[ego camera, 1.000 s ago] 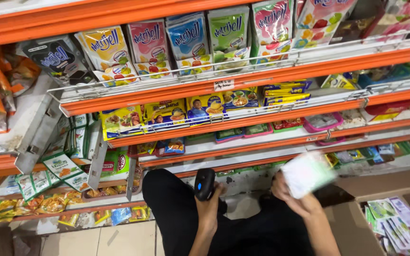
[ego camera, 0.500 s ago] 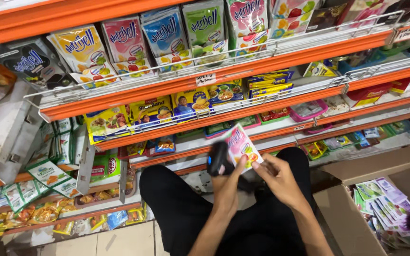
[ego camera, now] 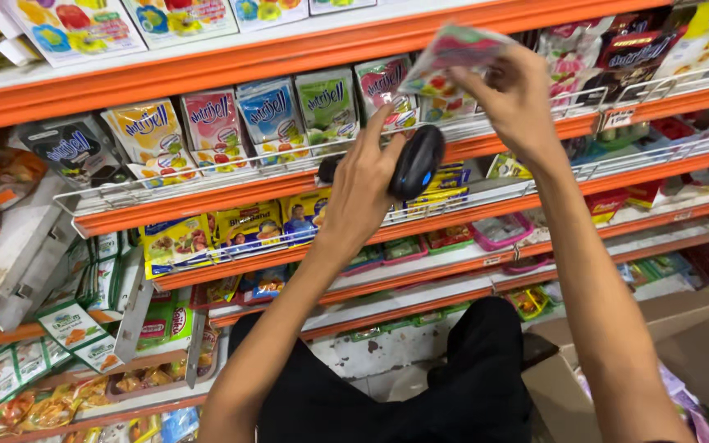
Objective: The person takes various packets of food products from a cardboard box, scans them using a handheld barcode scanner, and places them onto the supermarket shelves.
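Left hand (ego camera: 363,193) raised at centre, fingers wrapped around a black handheld scanner (ego camera: 417,162), its head pointing up and right with a small blue light showing. Right hand (ego camera: 516,92) higher, upper right, pinching a flat pink-and-green sachet (ego camera: 453,51) between thumb and fingers; the sachet sits just above the scanner, not touching it. Both hands are in front of the orange shelves (ego camera: 231,64). Behind the left hand, a row of upright sachets (ego camera: 244,123) in yellow, pink, blue and green stands behind a white wire rail (ego camera: 207,176). Lower shelves carry yellow packets (ego camera: 178,242) and small pink trays (ego camera: 500,230). Near right, an open cardboard box (ego camera: 683,344) on the floor. Person's knees in black trousers (ego camera: 420,385) at bottom centre.
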